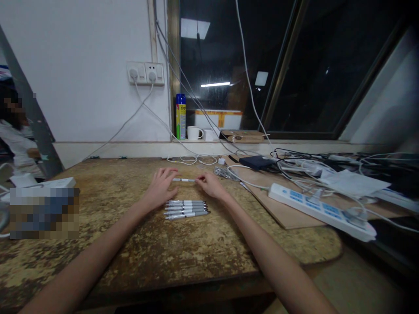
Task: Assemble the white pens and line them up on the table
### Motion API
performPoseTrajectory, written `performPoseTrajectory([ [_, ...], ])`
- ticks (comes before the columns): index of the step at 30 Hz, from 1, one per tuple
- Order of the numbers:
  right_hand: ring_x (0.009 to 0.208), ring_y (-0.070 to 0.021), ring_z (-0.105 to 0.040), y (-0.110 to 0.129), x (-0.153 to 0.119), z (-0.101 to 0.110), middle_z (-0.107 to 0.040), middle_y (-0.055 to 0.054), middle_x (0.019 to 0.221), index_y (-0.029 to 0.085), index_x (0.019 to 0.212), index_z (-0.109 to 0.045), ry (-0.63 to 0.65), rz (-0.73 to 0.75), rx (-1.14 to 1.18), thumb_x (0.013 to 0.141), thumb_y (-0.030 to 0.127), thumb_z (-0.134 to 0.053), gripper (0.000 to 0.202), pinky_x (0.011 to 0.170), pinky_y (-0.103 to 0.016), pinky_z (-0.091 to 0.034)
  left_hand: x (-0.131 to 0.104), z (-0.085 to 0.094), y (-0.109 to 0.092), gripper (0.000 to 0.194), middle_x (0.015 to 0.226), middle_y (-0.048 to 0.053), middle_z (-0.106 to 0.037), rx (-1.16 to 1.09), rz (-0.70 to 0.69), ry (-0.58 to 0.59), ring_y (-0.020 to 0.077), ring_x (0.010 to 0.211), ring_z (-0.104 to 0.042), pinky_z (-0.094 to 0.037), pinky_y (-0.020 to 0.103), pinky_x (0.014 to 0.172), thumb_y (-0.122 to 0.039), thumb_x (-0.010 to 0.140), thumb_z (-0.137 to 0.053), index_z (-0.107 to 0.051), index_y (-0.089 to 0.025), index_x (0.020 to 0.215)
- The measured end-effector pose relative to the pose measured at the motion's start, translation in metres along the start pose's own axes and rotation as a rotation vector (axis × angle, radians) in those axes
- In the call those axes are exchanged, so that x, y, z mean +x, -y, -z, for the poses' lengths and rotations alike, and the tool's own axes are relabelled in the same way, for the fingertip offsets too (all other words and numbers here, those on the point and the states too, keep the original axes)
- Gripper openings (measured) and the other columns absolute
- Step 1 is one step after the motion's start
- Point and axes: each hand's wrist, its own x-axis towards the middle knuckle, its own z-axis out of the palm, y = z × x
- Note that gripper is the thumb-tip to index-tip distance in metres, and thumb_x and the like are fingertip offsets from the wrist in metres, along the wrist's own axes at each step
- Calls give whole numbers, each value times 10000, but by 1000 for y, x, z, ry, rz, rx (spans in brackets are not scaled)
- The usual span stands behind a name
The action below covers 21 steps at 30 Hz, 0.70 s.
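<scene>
A single pen [185, 179] with a grey-and-white barrel lies level across the table, between my two hands. At its right end, the fingertips of my right hand [211, 185] are pinched together on it. My left hand [160, 185] is around the pen's left end with fingers and thumb spread apart; whether a fingertip touches the pen I cannot make out. Closer to me, several similar pens [186, 208] lie side by side in a row on the worn wooden table [183, 248].
Right of my hands are a small pile of metallic-looking pieces [225, 173], a brown board [281, 213], a white power strip [321, 211] and tangled cables. A spray can [180, 117] and white mug [194, 133] stand on the sill. A person [18, 139] is at far left.
</scene>
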Motion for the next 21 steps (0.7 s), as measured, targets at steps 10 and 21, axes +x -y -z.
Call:
performPoseTrajectory([
  [10, 1042, -229, -620, 23, -3, 9, -735, -127, 1051, 117, 995, -730, -17, 49, -2, 966, 244, -569, 207, 939, -325, -424, 9, -5, -2, 172, 1091, 55, -686, -77, 63, 56, 255, 983, -605, -392, 386, 896, -314, 1018, -467, -569, -209, 1108],
  [21, 1066, -265, -617, 29, -13, 12, -709, -145, 1076, 147, 1103, -657, 68, 288, -369, 1036, 227, -441, 240, 941, -373, -432, 4, 9, -16, 248, 1080, 69, -676, -23, 23, 44, 254, 1022, -581, -401, 375, 908, -380, 1059, -405, -588, -213, 1083],
])
